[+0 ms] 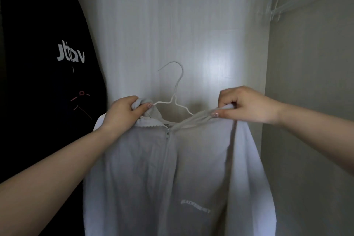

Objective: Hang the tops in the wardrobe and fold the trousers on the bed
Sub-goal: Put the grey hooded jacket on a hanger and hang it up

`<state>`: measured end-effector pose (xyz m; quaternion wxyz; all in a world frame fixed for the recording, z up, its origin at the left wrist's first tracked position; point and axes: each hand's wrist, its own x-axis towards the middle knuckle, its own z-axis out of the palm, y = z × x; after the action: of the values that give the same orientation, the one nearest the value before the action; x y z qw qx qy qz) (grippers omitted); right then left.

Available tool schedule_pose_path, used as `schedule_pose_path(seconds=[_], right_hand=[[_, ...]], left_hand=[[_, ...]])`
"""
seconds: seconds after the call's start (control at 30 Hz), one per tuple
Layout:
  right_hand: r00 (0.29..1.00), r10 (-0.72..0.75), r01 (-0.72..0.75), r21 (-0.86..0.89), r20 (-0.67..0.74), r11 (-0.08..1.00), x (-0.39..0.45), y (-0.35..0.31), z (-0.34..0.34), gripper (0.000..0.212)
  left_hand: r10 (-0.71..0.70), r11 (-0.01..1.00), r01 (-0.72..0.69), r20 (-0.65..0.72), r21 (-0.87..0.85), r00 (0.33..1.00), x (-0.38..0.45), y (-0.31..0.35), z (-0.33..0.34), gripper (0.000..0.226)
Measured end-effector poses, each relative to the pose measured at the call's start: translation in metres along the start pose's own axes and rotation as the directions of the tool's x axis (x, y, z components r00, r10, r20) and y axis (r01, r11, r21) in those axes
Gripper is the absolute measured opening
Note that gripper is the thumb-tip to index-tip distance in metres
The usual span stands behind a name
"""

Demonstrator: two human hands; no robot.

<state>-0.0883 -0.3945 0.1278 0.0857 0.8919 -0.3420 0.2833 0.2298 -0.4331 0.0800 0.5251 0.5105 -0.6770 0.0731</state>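
Observation:
A light grey zip-up top (172,178) hangs in front of me inside the wardrobe, zip closed, small lettering low on its right side. A white wire hanger (175,90) sits in its neck, hook pointing up and free in the air. My left hand (126,110) grips the bunched collar at the left shoulder. My right hand (243,104) pinches the collar edge at the right shoulder and pulls it taut. The hanger's arms are mostly hidden under the fabric.
A black top with white lettering (47,82) hangs at the left on its own hanger. Several clear empty hangers (277,4) hang at the upper right. The pale wardrobe back panel (172,25) is behind, the side wall (306,101) to the right.

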Motion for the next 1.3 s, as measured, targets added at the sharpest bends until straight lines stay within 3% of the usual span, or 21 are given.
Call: schedule_pose_path(seconds=[0.17, 0.37, 0.43, 0.53, 0.63, 0.7, 0.77, 0.87, 0.97, 1.07, 1.17, 1.23, 1.3], right_hand=[[0.997, 0.071, -0.07, -0.046, 0.029, 0.997, 0.013, -0.006, 0.015, 0.016], [0.994, 0.105, -0.1, 0.099, -0.045, 0.99, 0.007, 0.001, 0.036, 0.023], [0.988, 0.154, -0.153, 0.05, 0.0, 0.987, 0.005, 0.005, 0.039, 0.003], [0.957, 0.265, -0.267, 0.005, 0.117, 0.964, 0.0, 0.014, 0.047, 0.021], [0.945, 0.311, -0.314, 0.016, 0.096, 0.949, -0.002, 0.018, 0.053, 0.023], [0.948, 0.317, -0.311, 0.164, -0.012, 0.936, -0.001, 0.019, 0.053, 0.023], [0.948, 0.299, -0.252, 0.315, -0.11, 0.915, 0.001, 0.016, 0.05, 0.024], [0.956, 0.244, -0.183, 0.319, -0.16, 0.93, 0.005, 0.007, 0.047, 0.024], [0.953, 0.226, -0.145, 0.352, -0.2, 0.925, 0.009, 0.001, 0.046, 0.023], [0.967, 0.186, -0.113, 0.361, -0.174, 0.925, 0.013, -0.003, 0.044, 0.024], [0.976, 0.175, -0.127, 0.319, -0.129, 0.939, 0.014, -0.001, 0.04, 0.031], [0.975, 0.215, -0.19, 0.296, -0.055, 0.936, 0.011, 0.005, 0.035, 0.018], [0.954, 0.297, -0.296, 0.243, 0.032, 0.924, 0.007, 0.016, 0.026, 0.027]], left_hand=[[-0.06, 0.987, 0.055, -0.033, -0.149, 0.998, 0.006, 0.005, 0.007, 0.046], [-0.054, 0.979, 0.056, 0.018, -0.195, 0.998, 0.006, 0.004, 0.005, 0.032], [-0.056, 0.959, 0.062, 0.031, -0.278, 0.998, 0.006, 0.004, 0.002, 0.019], [-0.182, 0.862, 0.123, -0.073, -0.492, 0.981, 0.007, 0.004, -0.003, 0.018], [-0.29, 0.786, 0.134, -0.168, -0.604, 0.942, 0.011, 0.001, -0.013, 0.025], [-0.232, 0.81, 0.146, -0.081, -0.568, 0.969, 0.013, -0.001, -0.02, 0.03], [-0.165, 0.852, 0.168, 0.049, -0.496, 0.985, 0.012, 0.0, -0.026, 0.049], [0.005, 0.971, -0.006, -0.005, -0.24, 1.0, 0.013, 0.002, -0.03, 0.03], [0.149, 0.989, -0.15, 0.132, 0.0, 0.98, 0.009, 0.004, -0.027, 0.025], [0.235, 0.968, -0.242, 0.104, 0.066, 0.966, 0.008, 0.006, -0.022, 0.02], [0.298, 0.954, -0.301, 0.089, 0.015, 0.95, 0.011, 0.01, -0.018, 0.018], [0.298, 0.954, -0.299, 0.092, -0.006, 0.95, 0.013, 0.008, -0.016, 0.019], [0.257, 0.966, -0.256, 0.079, -0.015, 0.963, 0.018, 0.003, -0.018, 0.02]])
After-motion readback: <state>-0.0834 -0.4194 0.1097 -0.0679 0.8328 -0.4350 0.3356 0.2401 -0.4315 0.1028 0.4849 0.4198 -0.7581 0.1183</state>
